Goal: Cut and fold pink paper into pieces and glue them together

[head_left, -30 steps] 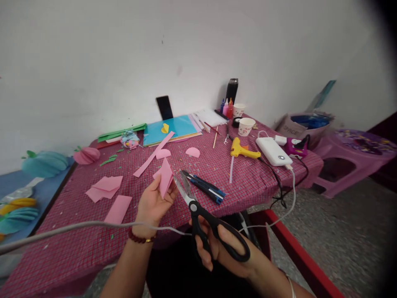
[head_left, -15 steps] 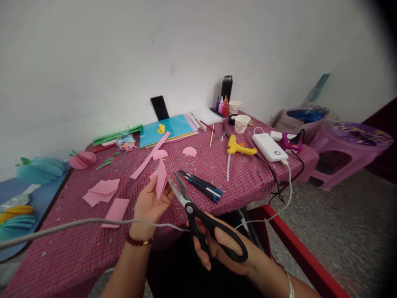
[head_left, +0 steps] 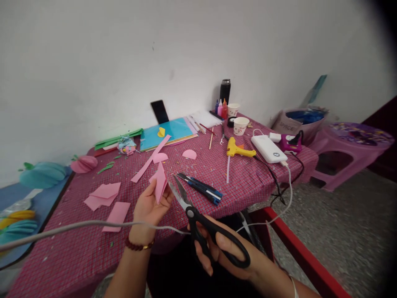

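My left hand (head_left: 148, 210) pinches a folded pink paper piece (head_left: 160, 182) and holds it upright above the table's near edge. My right hand (head_left: 223, 250) grips black-handled scissors (head_left: 201, 221) through the loops. The blades are spread apart, and their tips sit right beside the paper's lower right edge. A grey cable (head_left: 77, 227) runs across in front of my left wrist.
The table has a red checked cloth (head_left: 77, 252) strewn with pink paper offcuts (head_left: 104, 193), a long pink strip (head_left: 150, 158), blue-black utility knives (head_left: 200, 187), a yellow glue gun (head_left: 237, 150), a white power bank (head_left: 268, 149), paper cups (head_left: 240, 125), coloured paper sheets (head_left: 169, 130). A purple stool (head_left: 350, 151) stands right.
The paper has turned a little, more edge-on. The scissors stay at its right edge with blades apart. The view has shifted slightly.
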The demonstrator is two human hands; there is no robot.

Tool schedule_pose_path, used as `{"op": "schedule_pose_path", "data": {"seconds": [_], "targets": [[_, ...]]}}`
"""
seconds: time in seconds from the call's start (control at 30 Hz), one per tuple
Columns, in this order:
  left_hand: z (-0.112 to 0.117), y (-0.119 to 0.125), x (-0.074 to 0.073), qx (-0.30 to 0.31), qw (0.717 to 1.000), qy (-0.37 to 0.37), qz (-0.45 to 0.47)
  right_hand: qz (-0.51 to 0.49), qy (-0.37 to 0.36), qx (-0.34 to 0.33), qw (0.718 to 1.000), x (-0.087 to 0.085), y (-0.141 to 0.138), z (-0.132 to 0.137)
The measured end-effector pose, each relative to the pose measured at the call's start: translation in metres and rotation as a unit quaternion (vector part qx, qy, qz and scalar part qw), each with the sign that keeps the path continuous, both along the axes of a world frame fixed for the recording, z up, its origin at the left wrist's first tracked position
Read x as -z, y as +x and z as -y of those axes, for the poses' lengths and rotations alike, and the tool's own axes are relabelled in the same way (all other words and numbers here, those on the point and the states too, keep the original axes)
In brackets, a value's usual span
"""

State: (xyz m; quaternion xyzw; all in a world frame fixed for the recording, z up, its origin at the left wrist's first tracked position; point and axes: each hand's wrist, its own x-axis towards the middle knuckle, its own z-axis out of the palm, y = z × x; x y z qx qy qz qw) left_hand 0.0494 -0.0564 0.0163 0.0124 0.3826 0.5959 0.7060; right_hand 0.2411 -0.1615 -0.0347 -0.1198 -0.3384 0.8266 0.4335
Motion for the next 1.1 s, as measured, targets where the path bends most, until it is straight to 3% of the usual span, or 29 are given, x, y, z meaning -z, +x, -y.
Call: {"op": "schedule_pose_path", "data": {"seconds": [0.37, 0.7, 1.1], "targets": [[0.001, -0.003, 0.0, 0.012, 1.0, 0.021, 0.01, -0.001, 0.019, -0.004, 1.0, 0.004, -0.003, -0.001], [-0.002, -0.008, 0.011, 0.043, 0.997, 0.058, 0.025, -0.005, 0.021, 0.0, 1.0, 0.006, -0.002, -0.001], [0.003, 0.0, -0.004, 0.006, 1.0, 0.02, 0.0, -0.013, 0.023, -0.001, 1.0, 0.007, -0.001, 0.0]]}}
